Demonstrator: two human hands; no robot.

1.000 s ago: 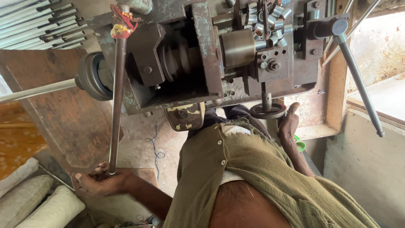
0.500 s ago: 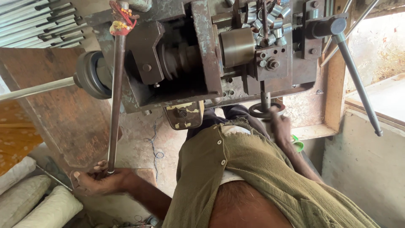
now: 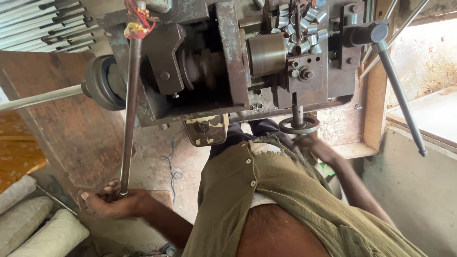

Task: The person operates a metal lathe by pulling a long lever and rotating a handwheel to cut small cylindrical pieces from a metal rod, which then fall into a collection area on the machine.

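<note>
Down at the lower left of the frame, the left hand [image 3: 107,202] has its fingers curled around the bottom end of a long, dull grey steel lever rod [image 3: 129,109], which rises nearly upright to a knot of red and yellow thread at the top edge. Right of centre, the right hand [image 3: 314,145] is blurred just under a small round metal handwheel [image 3: 299,126]; it touches the wheel's rim, but how far its fingers close around it I cannot tell. That wheel hangs on a short shaft below a heavy, rusty brown iron machine [image 3: 228,62] filling the upper middle. A second grey handle bar [image 3: 400,93] slants down at the upper right. White rolled sacks [image 3: 33,223] lie in the lower left corner.
</note>
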